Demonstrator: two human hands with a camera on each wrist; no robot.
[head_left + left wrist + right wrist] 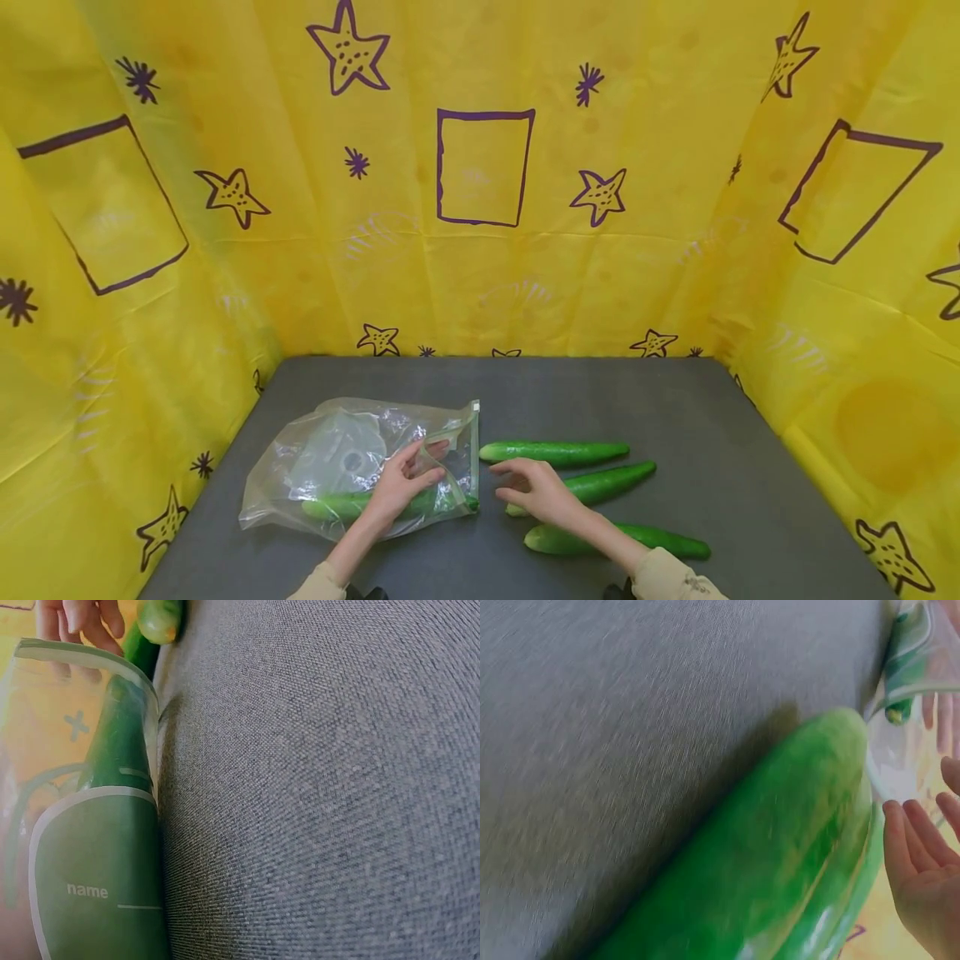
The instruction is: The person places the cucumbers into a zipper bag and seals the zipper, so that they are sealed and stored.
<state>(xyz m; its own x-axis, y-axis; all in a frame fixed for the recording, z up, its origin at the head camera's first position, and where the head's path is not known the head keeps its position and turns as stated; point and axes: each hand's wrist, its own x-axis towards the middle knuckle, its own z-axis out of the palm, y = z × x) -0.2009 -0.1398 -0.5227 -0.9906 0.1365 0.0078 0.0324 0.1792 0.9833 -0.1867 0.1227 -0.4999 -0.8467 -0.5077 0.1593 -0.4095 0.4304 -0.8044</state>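
Note:
My left hand [405, 483] is at the mouth of a clear zip bag [277, 467], its thumb and fingers spread apart at the raised film. In the right wrist view, its straight fingers show partly behind the film. Inside the bag, a cucumber [330, 507] lies along the near side, its tip close to the opening. Just right of the mouth, my right hand [536, 492] has loosely bent fingers and holds nothing. It hovers near the pale end of the middle cucumber [611, 483]. The near cucumber [667, 540] lies partly behind the right forearm.
A far cucumber [555, 452] lies with its pale end close to the bag's zip edge. Everything sits on a dark grey cloth-covered table [600, 396]. Yellow curtains [480, 283] with purple stars surround its back and sides.

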